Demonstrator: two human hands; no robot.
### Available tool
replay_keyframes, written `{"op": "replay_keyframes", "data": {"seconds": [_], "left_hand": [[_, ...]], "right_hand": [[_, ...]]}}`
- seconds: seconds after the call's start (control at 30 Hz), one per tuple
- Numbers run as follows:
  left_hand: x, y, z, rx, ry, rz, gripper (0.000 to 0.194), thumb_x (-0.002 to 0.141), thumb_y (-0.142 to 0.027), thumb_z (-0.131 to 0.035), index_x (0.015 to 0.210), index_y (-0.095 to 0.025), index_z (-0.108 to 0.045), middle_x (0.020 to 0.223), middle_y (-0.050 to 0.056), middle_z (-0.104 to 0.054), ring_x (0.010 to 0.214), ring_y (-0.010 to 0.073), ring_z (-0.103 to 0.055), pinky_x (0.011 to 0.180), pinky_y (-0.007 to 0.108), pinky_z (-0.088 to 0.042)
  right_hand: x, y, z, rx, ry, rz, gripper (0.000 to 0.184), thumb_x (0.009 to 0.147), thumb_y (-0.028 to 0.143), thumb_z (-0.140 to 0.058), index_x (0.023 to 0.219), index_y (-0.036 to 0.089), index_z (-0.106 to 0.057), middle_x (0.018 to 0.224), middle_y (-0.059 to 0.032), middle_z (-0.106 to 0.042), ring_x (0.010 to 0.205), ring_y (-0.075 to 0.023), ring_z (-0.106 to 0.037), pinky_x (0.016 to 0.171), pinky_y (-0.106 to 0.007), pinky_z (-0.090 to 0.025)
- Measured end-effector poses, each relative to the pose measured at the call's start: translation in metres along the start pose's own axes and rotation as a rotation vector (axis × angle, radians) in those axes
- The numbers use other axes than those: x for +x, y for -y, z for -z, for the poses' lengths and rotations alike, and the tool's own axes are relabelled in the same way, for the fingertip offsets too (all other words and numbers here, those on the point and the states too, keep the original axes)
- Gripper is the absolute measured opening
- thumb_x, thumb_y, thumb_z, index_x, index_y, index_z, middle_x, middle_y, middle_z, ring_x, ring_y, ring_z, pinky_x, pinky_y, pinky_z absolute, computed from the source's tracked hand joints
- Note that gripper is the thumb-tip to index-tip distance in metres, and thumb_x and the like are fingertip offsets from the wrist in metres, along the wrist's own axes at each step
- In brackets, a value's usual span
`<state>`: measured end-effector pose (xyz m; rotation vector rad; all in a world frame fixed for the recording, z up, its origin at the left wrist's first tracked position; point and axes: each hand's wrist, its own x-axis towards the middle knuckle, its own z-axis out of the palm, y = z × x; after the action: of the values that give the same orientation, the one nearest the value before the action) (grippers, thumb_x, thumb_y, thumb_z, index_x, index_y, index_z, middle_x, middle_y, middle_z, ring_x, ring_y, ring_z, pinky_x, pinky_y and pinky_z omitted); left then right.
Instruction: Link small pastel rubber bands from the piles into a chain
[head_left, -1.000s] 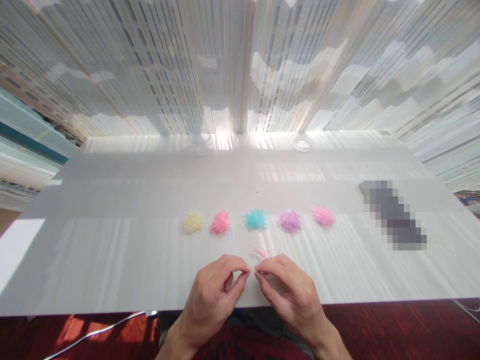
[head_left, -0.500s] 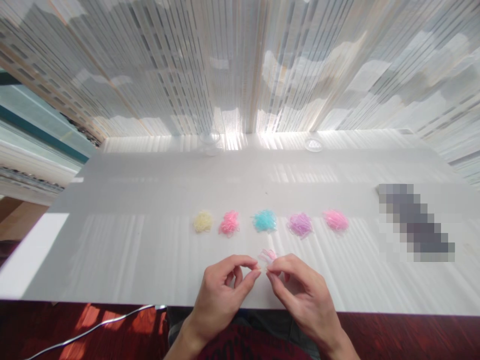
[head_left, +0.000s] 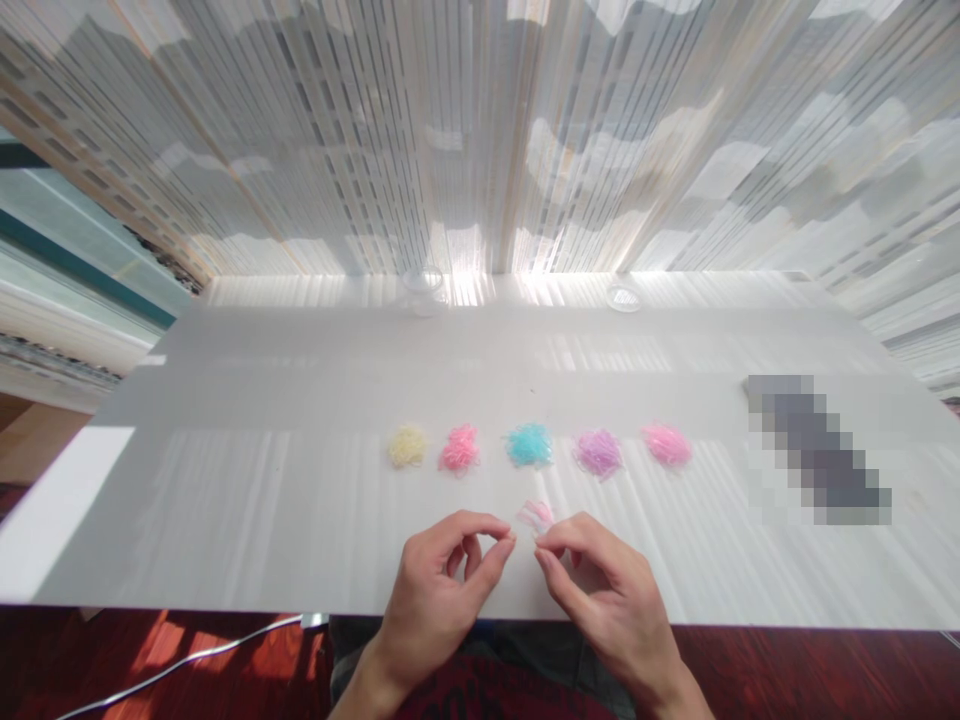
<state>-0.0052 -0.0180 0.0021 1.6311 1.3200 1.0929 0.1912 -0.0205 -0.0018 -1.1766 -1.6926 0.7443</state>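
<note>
My left hand (head_left: pixel 439 575) and my right hand (head_left: pixel 600 585) hover over the near edge of a white table (head_left: pixel 225 500), each with thumb and forefinger pinched, fingertips almost meeting. What they pinch is too small to make out. Just beyond the fingertips lies a small pale pink tuft of thin bands (head_left: pixel 535 515). Farther back, a row of small piles runs left to right: yellow (head_left: pixel 407 446), pink (head_left: pixel 459 449), turquoise (head_left: pixel 529 443), purple (head_left: pixel 598 452) and pink (head_left: pixel 667 444).
A clear plastic cup (head_left: pixel 424 285) and a clear lid (head_left: pixel 625 297) stand at the table's far edge before sheer curtains. A blurred dark object (head_left: pixel 817 450) lies at the right. A white cable (head_left: pixel 187 665) trails over the red floor below.
The view shifted a little to the left over the second. Both hands stay pinched together near the pale pink tuft; their fingertips have drawn slightly apart.
</note>
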Motion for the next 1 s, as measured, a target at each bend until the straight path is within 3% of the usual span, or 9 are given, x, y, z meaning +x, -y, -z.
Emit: {"op": "replay_keyframes", "data": {"seconds": [0.1,0.23,0.33,0.47,0.63,0.8,0.9,1.0], "left_hand": [[0.01,0.002,0.02,0.121,-0.144,-0.053,0.005,0.093,-0.025,-0.072,0.092,-0.021,-0.075,0.071,-0.003,-0.071,0.054,0.0069,-0.056,0.052,0.015,-0.049],[0.032,0.018,0.06,0.439,-0.466,-0.049,0.01,0.089,-0.031,-0.076,0.093,-0.021,-0.077,0.057,-0.008,-0.055,0.049,0.0069,-0.048,0.054,0.017,-0.045],[0.047,0.03,0.082,0.636,-0.479,-0.084,0.013,0.09,-0.03,-0.075,0.097,-0.02,-0.078,0.059,-0.008,-0.058,0.048,0.0073,-0.049,0.058,0.02,-0.046],[0.051,0.036,0.092,0.761,-0.382,-0.084,0.012,0.092,-0.029,-0.072,0.099,-0.022,-0.079,0.066,-0.006,-0.068,0.049,0.0081,-0.054,0.058,0.021,-0.046],[0.026,0.018,0.082,0.68,-0.366,-0.091,0.015,0.096,-0.029,-0.071,0.108,-0.023,-0.076,0.062,-0.007,-0.061,0.053,0.0103,-0.059,0.062,0.022,-0.05],[-0.005,-0.002,0.04,0.391,0.02,-0.295,0.026,0.1,-0.027,-0.068,0.125,-0.021,-0.068,0.098,0.002,-0.078,0.06,0.009,-0.061,0.066,0.021,-0.056],[-0.008,-0.002,0.022,0.293,0.052,-0.324,0.015,0.1,-0.017,-0.067,0.114,-0.021,-0.071,0.096,0.001,-0.08,0.064,0.0094,-0.066,0.064,0.019,-0.055],[-0.004,0.0,0.017,0.251,0.055,-0.309,0.013,0.098,-0.015,-0.069,0.108,-0.021,-0.072,0.092,0.001,-0.08,0.068,0.0104,-0.069,0.062,0.019,-0.054]], "right_hand": [[0.0,-0.002,-0.001,-0.002,-0.013,0.002,0.009,0.095,0.016,-0.067,0.093,0.024,-0.069,0.081,0.0023,-0.072,0.069,-0.0103,-0.065,0.063,-0.02,-0.053],[0.0,-0.003,-0.002,-0.018,-0.023,-0.006,0.007,0.095,0.018,-0.068,0.094,0.024,-0.069,0.08,0.0021,-0.071,0.068,-0.0107,-0.064,0.063,-0.02,-0.052],[0.0,-0.004,-0.002,-0.03,-0.016,-0.005,0.006,0.096,0.019,-0.068,0.094,0.025,-0.069,0.081,0.0023,-0.072,0.069,-0.0106,-0.064,0.063,-0.02,-0.052],[-0.001,-0.005,-0.001,-0.04,-0.017,-0.004,0.006,0.096,0.02,-0.068,0.095,0.025,-0.069,0.082,0.0021,-0.072,0.07,-0.0112,-0.066,0.064,-0.021,-0.053],[-0.002,-0.004,-0.003,-0.047,-0.018,0.008,0.007,0.096,0.018,-0.068,0.096,0.025,-0.07,0.083,0.0012,-0.072,0.071,-0.0115,-0.067,0.063,-0.021,-0.053],[0.0,0.002,-0.011,-0.039,0.011,0.064,0.009,0.094,0.016,-0.07,0.099,0.024,-0.071,0.084,0.0009,-0.072,0.073,-0.0108,-0.067,0.065,-0.019,-0.055],[0.001,0.004,-0.013,-0.036,0.013,0.075,0.009,0.094,0.016,-0.07,0.098,0.023,-0.072,0.082,0.0011,-0.072,0.072,-0.0108,-0.067,0.065,-0.019,-0.056],[0.002,0.004,-0.012,-0.027,0.005,0.067,0.008,0.094,0.016,-0.07,0.097,0.023,-0.072,0.082,0.0007,-0.071,0.072,-0.011,-0.068,0.065,-0.019,-0.057]]}}
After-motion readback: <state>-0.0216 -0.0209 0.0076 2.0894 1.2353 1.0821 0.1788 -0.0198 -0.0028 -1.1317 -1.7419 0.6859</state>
